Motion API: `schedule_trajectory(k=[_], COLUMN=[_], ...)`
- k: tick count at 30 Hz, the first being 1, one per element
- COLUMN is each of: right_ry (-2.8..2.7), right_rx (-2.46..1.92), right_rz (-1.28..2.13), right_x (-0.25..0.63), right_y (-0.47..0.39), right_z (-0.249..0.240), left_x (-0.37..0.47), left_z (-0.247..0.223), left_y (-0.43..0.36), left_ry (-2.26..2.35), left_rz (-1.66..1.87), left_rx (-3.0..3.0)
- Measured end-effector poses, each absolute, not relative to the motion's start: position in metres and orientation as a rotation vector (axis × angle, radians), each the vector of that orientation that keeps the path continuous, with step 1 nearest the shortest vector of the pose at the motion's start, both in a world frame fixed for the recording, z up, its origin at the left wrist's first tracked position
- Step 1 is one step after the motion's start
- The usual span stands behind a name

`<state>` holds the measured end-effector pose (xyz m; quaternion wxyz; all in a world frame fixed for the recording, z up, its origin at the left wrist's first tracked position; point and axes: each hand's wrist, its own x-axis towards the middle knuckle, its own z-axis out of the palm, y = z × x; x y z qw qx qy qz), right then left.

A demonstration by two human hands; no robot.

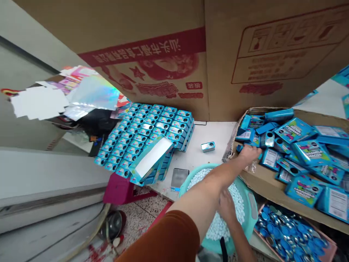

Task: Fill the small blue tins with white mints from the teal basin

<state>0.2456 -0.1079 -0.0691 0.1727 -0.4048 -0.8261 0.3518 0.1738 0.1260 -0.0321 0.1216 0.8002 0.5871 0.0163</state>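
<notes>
Spreading away to the right of the left hand [248,153], the loose blue tins [312,153] lie in an open carton [268,185], their long axes pointing every which way. That hand is plainly the nearer one, down inside the carton's left end, fingers bent among the closest tins; from where I stand I can't tell whether it grips one or how wide it is spread. The right hand [227,205] sits lower, over the white pellets [215,225] in the teal basin [249,226], its fingers partly covered by the left forearm, so I can't make out its grip either.

One lone tin [208,146] rests on the white tabletop [203,129], left of the left hand and past the basin's far rim, its long axis running roughly side to side. White surface shows around it, between the stacked blue boxes [147,131] and the carton's edge. A tall cardboard box [163,22] walls off the back; the carton's front wall and the basin rim bound the near side.
</notes>
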Motion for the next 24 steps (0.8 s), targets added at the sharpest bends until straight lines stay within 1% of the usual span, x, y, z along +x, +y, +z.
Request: schedule_trajectory(k=[2, 4, 7, 10, 11, 14, 17, 20, 22, 24], right_ry=[-2.334, -2.27, -2.039, -1.746, -1.756, -2.023, -2.139, -2.003, -1.809, -1.565], right_rx=[-1.161, -1.211, -1.282, -1.326, -1.367, -1.521, -1.621, -1.818, -1.955, -1.978], right_rz=[1.027, 1.042, 1.092, 1.167, 1.183, 1.192, 1.241, 1.412, 1.605, 1.826], right_x=[0.246, 0.243, 0.231, 0.215, 0.21, 0.199, 0.193, 0.188, 0.185, 0.183], right_y=[-0.101, -0.096, -0.096, -0.098, -0.099, -0.106, -0.119, -0.128, -0.128, -0.125], right_z=[-0.071, -0.072, -0.069, -0.061, -0.058, -0.053, -0.05, -0.046, -0.043, -0.04], left_x=[0.161, 0.149, 0.125, 0.09, 0.077, 0.043, 0.023, 0.017, 0.017, 0.018], left_z=[-0.005, 0.028, 0.074, 0.1, 0.103, 0.1, 0.097, 0.099, 0.101, 0.1], left_y=[0.109, 0.078, 0.013, -0.059, -0.082, -0.139, -0.178, -0.199, -0.205, -0.208], left_ry=[1.681, 1.633, 1.548, 1.694, 1.813, 2.087, 2.158, 2.137, 2.062, 1.937], left_rz=[0.236, 0.546, 1.028, 1.283, 1.319, 1.296, 1.247, 1.214, 1.184, 1.158], left_rx=[2.209, 2.065, 1.788, 1.33, 1.157, 0.727, 0.584, 0.625, 0.714, 0.833])
